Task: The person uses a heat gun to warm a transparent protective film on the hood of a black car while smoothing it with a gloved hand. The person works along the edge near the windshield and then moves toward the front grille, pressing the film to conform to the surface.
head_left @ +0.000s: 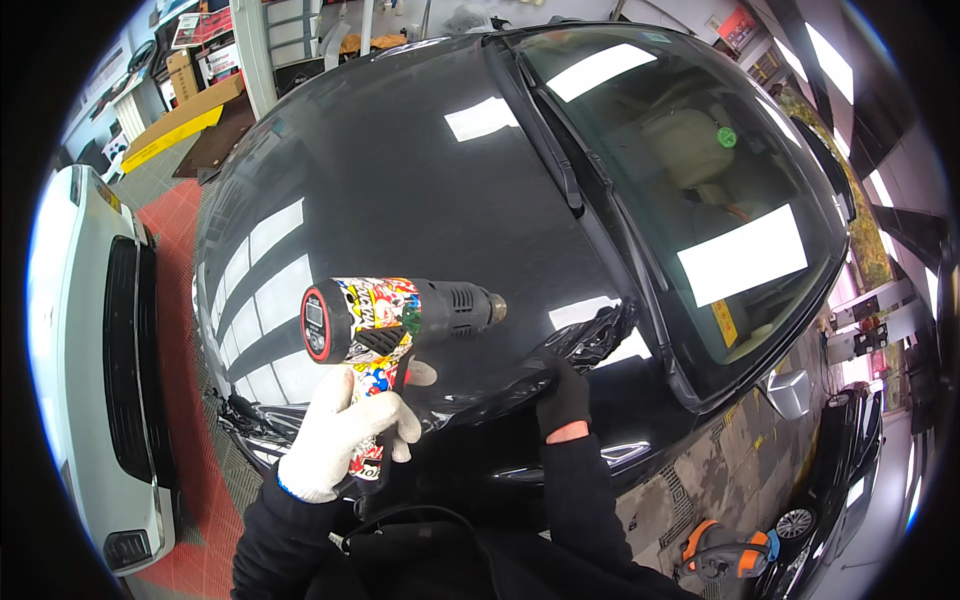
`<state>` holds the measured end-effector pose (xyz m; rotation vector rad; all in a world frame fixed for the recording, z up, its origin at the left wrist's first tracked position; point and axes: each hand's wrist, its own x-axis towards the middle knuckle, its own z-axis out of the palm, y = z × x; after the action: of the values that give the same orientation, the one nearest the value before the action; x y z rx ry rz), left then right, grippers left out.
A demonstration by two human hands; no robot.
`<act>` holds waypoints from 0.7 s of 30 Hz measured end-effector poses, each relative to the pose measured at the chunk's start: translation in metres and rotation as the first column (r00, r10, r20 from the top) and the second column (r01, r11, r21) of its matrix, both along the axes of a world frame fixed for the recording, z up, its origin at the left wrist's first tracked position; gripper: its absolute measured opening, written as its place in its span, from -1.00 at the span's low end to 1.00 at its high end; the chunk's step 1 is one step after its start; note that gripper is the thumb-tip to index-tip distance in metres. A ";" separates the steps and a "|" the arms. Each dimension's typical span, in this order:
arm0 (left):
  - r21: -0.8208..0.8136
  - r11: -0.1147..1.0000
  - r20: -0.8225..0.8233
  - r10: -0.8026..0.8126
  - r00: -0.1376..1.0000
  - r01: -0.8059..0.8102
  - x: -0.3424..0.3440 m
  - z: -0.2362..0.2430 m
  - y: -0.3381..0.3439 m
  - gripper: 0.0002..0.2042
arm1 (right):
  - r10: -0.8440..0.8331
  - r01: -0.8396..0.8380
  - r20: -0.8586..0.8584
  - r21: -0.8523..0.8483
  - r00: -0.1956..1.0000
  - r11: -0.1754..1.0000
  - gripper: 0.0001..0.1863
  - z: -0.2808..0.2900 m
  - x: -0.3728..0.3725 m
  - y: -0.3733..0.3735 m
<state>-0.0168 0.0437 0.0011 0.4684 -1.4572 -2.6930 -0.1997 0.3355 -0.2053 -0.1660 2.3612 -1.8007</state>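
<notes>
Dark sleeves come up from the near edge, and the left hand (pixel 345 435), in a white knit glove, has its fingers curled tight round the grip of a sticker-covered heat gun (pixel 400 315), whose nozzle points right, just above the hood. To its right, the right hand (pixel 565 400), in a black glove, has its fingers pinched on a crumpled edge of glossy black film (pixel 590 340) near the hood's near right corner, pulling it taut. Judging by the surface, most of the black car hood (pixel 400 180) already lies smooth and mirror-like, reflecting the ceiling lights; what seems left is this wrinkled corner near the windshield (pixel 700 180), still loose and unshrunk. Farther left a white car (pixel 80 350) stands on red floor tiles (pixel 185 330), with cardboard (pixel 185 120) beyond.
</notes>
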 end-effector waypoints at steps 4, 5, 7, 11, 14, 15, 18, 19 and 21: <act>0.011 1.000 0.028 0.027 0.999 -0.028 0.006 0.002 -0.007 -0.43 | -0.014 0.069 0.207 -0.262 0.978 0.963 -0.54 0.003 0.010 -0.002; -0.015 0.999 0.063 0.033 0.997 -0.033 0.005 0.003 -0.006 -0.41 | 0.008 0.095 0.280 -0.355 0.960 0.930 -0.59 0.003 0.009 -0.002; -0.058 0.997 0.101 0.058 0.993 -0.052 0.003 0.004 0.000 -0.38 | 0.102 -0.102 0.007 0.138 0.995 0.985 -0.76 0.004 0.002 0.008; -0.041 0.998 0.095 0.052 0.994 -0.049 0.003 0.007 -0.003 -0.35 | -0.030 0.289 0.476 -0.482 0.879 0.827 -0.80 -0.002 -0.006 0.008; -0.020 0.999 0.116 0.038 0.993 -0.036 0.002 0.005 -0.001 -0.32 | 0.002 0.330 0.531 -0.530 0.847 0.781 -0.82 0.007 -0.001 0.001; -0.021 1.000 0.117 0.025 0.993 -0.023 0.002 0.003 -0.002 -0.32 | 0.035 0.356 0.566 -0.565 0.824 0.744 -0.83 0.014 0.002 -0.002; 0.024 0.999 0.107 0.034 0.994 -0.036 0.001 -0.002 -0.002 -0.28 | 0.028 0.464 0.661 -0.556 0.750 0.689 -0.84 0.035 -0.002 -0.013; 0.031 0.999 0.101 0.038 0.994 -0.041 0.000 -0.002 -0.002 -0.28 | 0.050 0.464 0.654 -0.587 0.755 0.663 -0.85 0.040 -0.004 -0.017; 0.032 0.999 0.121 0.025 0.992 -0.030 0.001 -0.003 -0.003 -0.28 | 0.012 0.534 0.711 -0.539 0.703 0.651 -0.85 0.045 -0.006 -0.021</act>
<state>-0.0158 0.0411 -0.0019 0.6595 -1.4237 -2.7149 -0.2061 0.3144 -0.1600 0.7060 1.1203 -2.3188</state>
